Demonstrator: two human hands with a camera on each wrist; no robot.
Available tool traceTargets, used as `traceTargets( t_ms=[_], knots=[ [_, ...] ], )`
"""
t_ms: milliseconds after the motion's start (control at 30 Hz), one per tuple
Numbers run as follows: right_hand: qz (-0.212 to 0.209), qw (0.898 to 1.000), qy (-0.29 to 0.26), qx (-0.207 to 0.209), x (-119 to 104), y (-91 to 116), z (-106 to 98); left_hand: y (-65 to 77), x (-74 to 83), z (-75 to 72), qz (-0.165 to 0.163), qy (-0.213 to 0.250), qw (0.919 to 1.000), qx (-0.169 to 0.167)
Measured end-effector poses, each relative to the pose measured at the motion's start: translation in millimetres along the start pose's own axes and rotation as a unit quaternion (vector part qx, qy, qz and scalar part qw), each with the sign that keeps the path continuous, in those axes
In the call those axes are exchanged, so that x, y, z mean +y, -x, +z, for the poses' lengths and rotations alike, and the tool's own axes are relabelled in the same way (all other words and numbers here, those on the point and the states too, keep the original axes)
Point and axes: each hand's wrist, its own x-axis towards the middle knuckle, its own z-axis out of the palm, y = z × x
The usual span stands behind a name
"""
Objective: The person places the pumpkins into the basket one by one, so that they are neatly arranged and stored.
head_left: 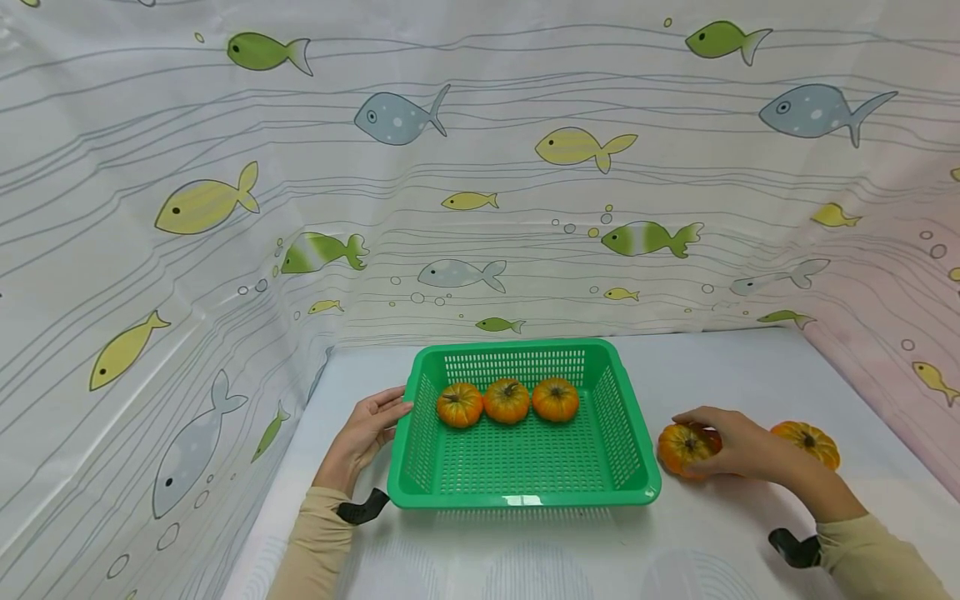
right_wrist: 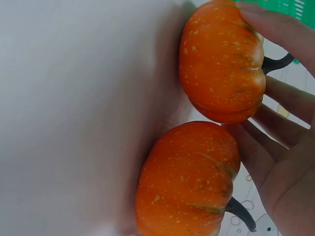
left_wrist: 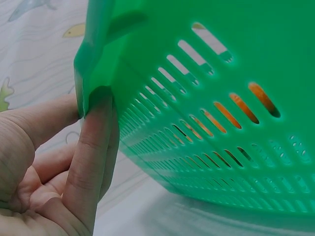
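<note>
A green plastic basket stands on the table with three small orange pumpkins in a row along its far side. At the basket's left rim, my left hand holds the edge, fingertips tucked up under the lip. To the right of the basket, my right hand grips a small pumpkin, thumb on one side and fingers on the other. Right beside it, in the right wrist view, lies another pumpkin with a dark stem. Behind the right wrist a pumpkin shows partly hidden.
White table surface stretches around the basket. A fish-patterned curtain hangs at the back and along both sides. Black wrist straps show at both of the person's sleeves.
</note>
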Motion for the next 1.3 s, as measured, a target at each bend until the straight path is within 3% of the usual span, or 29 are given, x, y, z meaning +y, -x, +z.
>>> traceTargets(
  t_ms=[367, 633, 900, 1133, 1300],
  knots=[
    [0.003, 1.0, -0.019, -0.007, 0, -2, -1, 1.3, 1.3, -0.6, -0.004, 0.0, 1.0, 0.005],
    [0.002, 0.999, -0.03, 0.015, -2, -5, -9, 1.9, 2.0, -0.9, 0.0, 0.003, 1.0, -0.006],
    [0.038, 0.998, -0.054, 0.021, -10, -8, -26, 2.0, 3.1, 0.5, 0.002, 0.002, 1.0, -0.002],
    [-0.01, 0.998, -0.041, 0.054, -22, -16, -38, 1.9, 3.8, 1.3, -0.003, -0.001, 1.0, 0.009],
    [-0.012, 0.997, -0.042, 0.056, -32, -22, -44, 1.5, 3.5, 1.6, -0.002, 0.005, 1.0, 0.002]
  ],
)
